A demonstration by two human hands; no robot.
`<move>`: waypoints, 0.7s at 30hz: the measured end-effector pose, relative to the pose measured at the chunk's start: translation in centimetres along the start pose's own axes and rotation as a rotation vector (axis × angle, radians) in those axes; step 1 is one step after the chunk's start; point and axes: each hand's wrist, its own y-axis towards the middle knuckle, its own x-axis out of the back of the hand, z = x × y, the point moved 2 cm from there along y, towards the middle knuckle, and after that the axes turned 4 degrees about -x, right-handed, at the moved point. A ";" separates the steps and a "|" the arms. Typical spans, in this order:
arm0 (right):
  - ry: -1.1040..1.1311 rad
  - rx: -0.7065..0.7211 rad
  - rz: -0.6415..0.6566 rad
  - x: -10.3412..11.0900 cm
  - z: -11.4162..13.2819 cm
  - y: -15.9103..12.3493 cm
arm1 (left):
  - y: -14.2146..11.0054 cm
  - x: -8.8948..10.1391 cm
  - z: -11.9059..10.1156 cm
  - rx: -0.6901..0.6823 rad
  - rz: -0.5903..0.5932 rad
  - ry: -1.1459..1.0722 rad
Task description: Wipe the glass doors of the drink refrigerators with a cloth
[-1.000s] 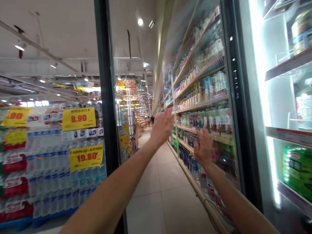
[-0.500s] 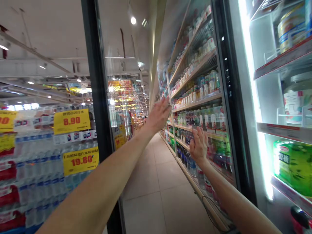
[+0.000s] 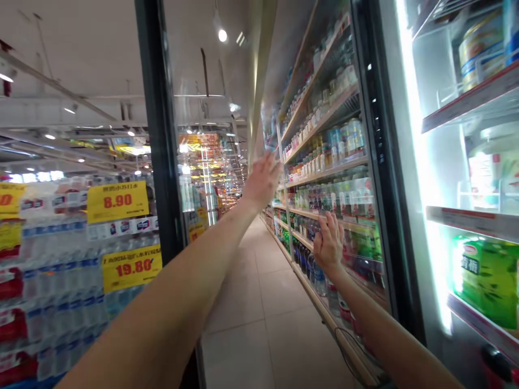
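Glass door (image 3: 279, 270) stands upright at 12 o'clock from us, its dark frame (image 3: 375, 124) running up either side. Both our hands are raised to it, palms forward: our left hand (image 3: 263, 182) at 12 o'clock and higher, our right hand (image 3: 329, 244) lower at 1 o'clock. The left fingers look loosely spread, though blurred; the right fingers point up, a little apart, with the thumb out wide. We hold nothing in either hand. We cannot tell whether our palms press the glass or hover just off it.

We judge the step in hand to be 2-handed work at the door, with our arms stretched out. From here, the next move calls for settling any contact flat and even on the glass, fingers clear of the frame's edges.

At 2 o'clock we see a lit cooler (image 3: 438, 70), with a green pack (image 3: 484, 275) on a lower shelf (image 3: 484, 324). At 10 o'clock stand bottled water packs (image 3: 73, 270) with yellow price signs (image 3: 118, 202), 2 of them reading 8.90 and 19.80.
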 end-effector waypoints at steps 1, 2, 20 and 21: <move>-0.002 -0.003 0.003 0.0 0.0 0.0 | 0.2 0.2 0.7 0.092 -0.031 0.015; -0.003 -0.003 0.008 0.0 0.0 0.0 | 0.1 0.3 0.7 0.128 -0.041 0.017; -0.027 -0.009 0.020 0.0 0.0 -0.6 | -10.0 3.6 3.1 -0.030 -0.018 0.026; -0.027 -0.010 0.022 0.1 0.0 -0.6 | -11.0 3.3 2.0 -0.239 0.094 -0.006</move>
